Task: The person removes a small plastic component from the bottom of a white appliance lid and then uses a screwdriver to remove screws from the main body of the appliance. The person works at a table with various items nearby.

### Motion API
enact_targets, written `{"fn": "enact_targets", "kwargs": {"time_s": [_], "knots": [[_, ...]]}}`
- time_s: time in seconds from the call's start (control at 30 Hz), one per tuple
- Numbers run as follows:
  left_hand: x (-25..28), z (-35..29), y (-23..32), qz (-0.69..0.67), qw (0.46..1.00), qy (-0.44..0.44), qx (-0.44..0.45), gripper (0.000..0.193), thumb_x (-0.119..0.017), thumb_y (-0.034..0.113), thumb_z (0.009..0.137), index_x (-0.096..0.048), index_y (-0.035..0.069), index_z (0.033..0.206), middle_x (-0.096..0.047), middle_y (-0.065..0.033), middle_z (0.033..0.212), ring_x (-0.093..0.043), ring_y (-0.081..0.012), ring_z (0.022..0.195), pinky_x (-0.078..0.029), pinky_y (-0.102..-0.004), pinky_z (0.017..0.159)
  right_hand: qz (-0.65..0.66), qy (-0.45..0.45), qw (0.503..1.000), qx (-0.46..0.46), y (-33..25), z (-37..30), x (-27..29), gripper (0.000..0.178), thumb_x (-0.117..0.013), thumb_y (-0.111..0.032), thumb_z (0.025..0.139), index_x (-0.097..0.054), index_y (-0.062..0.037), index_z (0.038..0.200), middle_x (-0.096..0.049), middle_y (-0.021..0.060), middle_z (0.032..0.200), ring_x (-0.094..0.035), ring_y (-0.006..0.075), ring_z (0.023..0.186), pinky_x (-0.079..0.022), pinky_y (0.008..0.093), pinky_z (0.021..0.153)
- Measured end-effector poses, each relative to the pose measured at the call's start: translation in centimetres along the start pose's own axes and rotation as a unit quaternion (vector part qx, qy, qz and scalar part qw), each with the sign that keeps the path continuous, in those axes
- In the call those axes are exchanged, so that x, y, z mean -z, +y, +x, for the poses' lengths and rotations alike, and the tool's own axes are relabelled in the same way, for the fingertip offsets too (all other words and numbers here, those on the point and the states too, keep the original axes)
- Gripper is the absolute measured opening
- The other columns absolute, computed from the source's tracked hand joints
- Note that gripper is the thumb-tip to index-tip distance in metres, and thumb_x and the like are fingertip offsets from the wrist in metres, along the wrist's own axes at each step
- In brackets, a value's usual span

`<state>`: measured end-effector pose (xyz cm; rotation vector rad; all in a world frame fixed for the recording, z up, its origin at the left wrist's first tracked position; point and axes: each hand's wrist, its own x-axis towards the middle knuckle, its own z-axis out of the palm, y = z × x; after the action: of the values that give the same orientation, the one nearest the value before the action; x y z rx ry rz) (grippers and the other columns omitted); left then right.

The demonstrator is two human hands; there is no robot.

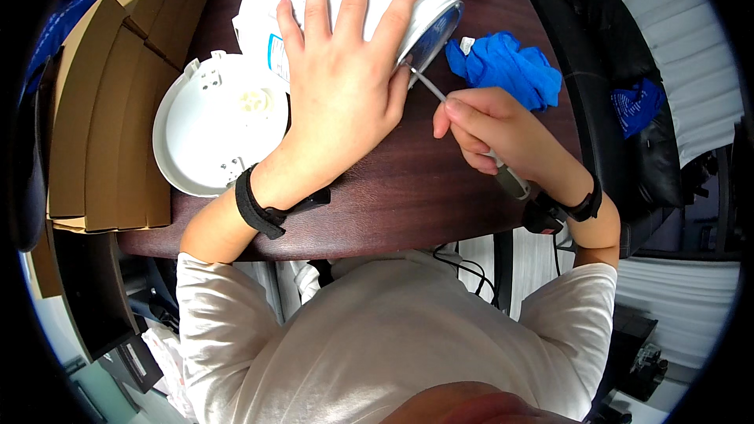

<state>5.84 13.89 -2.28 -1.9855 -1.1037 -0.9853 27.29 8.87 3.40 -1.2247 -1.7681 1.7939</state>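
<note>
A white plastic appliance housing [263,31], rounded and with printed labels, lies on the dark wooden table [393,196]. My left hand [338,63] lies flat on it, fingers spread. Its thumb is near the housing's edge, beside a dark glossy panel [437,38]. In my closed right hand [499,126] is a screwdriver [430,86], its shaft slanting up to the left. The tip meets the housing's lower right edge near my left thumb; what it touches there is too small to make out. To the left lies a round white plastic cover [188,137] with a few small metal bits on it.
A crumpled blue cloth [506,67] lies right of the housing. Brown cardboard boxes [110,126] line the table's left side. A black sofa [605,71] with another blue item [638,106] stands to the right. Black cables [475,271] hang below the table's near edge.
</note>
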Motion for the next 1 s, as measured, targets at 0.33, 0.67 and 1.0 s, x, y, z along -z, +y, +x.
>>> {"fn": "enact_targets", "kwargs": {"time_s": [0.33, 0.67, 1.0], "knots": [[1.3, 0.4, 0.6, -0.044, 0.997, -0.044, 0.04, 0.069, -0.068, 0.013, 0.073, -0.047, 0.02, 0.138, -0.039, -0.0185, 0.142, -0.032, -0.0459, 0.132, -0.022, -0.063, 0.106, -0.25, 0.144, 0.945, 0.153, 0.5, 0.2, 0.0, 0.021, -0.052, -0.02, 0.097, -0.062, -0.0026, 0.09, -0.054, 0.0043, 0.059, -0.053, 0.0157, 0.048, -0.039, 0.0306, 0.046], [0.1, -0.1, 0.0, -0.001, 1.0, -0.01, 0.006, 0.069, -0.067, 0.014, 0.073, -0.047, 0.021, 0.138, -0.04, -0.0185, 0.142, -0.033, -0.0464, 0.132, -0.023, -0.0637, 0.105, -0.564, 0.326, 0.698, 0.297, 0.7, 0.5, 0.4, 0.014, -0.066, -0.022, 0.087, -0.066, -0.0104, 0.095, -0.061, 0.006, 0.069, -0.061, 0.0229, 0.06, -0.044, 0.0344, 0.05], [-0.3, -0.1, -0.4, -0.01, 1.0, 0.003, -0.001, 0.068, -0.067, 0.013, 0.073, -0.048, 0.02, 0.138, -0.041, -0.0188, 0.141, -0.033, -0.0463, 0.131, -0.023, -0.0636, 0.105, -0.657, 0.323, 0.579, 0.359, -0.1, 0.6, 1.6, 0.016, -0.07, -0.024, 0.081, -0.067, -0.015, 0.094, -0.05, 0.0, 0.065, -0.054, 0.0163, 0.057, -0.042, 0.0303, 0.05]]}}
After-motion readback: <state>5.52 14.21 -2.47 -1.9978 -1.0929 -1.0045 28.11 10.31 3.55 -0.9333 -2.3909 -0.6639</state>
